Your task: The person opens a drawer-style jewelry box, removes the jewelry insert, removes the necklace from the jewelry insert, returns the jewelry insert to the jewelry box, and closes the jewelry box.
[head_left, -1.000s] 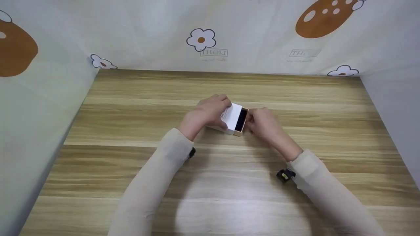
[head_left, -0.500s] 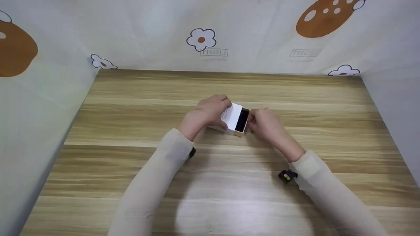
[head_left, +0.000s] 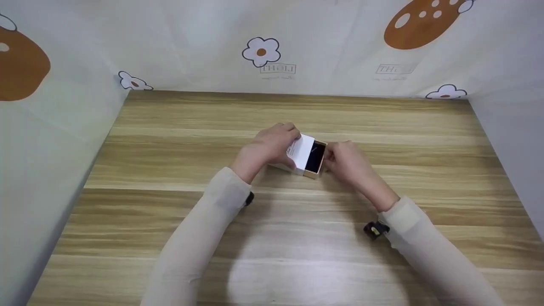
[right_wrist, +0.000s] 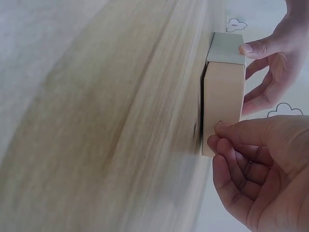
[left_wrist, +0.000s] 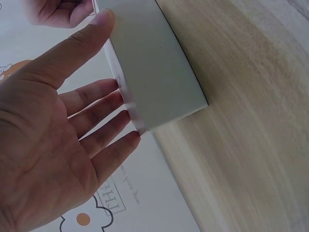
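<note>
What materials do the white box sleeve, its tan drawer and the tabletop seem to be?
White sleeve: probably matte cardboard; crisp, straight edges. Tan drawer: likely smooth paperboard; plain, thin walls. Tabletop: satin wood or wood-look laminate, unclear which; grain bands, soft glare.

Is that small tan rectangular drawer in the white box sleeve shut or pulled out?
Partly out: the tan drawer projects beyond the white sleeve, and the head view shows black inside the drawer's exposed rim.

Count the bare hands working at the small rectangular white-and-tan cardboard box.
2. The left hand grips the white cardboard outer sleeve; the right hand pinches at the outer end of the tan inner tray. No other hand shows in any view.
</note>
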A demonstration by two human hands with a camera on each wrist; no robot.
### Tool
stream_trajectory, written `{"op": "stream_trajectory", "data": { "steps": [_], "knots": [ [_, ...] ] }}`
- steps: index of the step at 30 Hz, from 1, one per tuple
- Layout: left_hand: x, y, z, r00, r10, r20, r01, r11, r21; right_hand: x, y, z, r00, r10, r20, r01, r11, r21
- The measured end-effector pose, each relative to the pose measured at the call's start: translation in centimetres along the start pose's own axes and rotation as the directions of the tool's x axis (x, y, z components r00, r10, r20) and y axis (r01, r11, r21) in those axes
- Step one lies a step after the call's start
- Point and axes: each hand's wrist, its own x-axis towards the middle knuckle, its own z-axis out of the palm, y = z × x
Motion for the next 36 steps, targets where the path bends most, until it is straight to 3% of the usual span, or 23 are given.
{"op": "stream_trajectory", "data": {
  "steps": [36],
  "knots": [
    [-0.1, 0.1, -0.2, 1.0, 0.0, 0.017, 0.0, 1.0, -0.007, -0.8, 1.0, -0.7, 1.0, -0.012, 0.006, 0.012, 1.0, -0.009]
  ]
}}
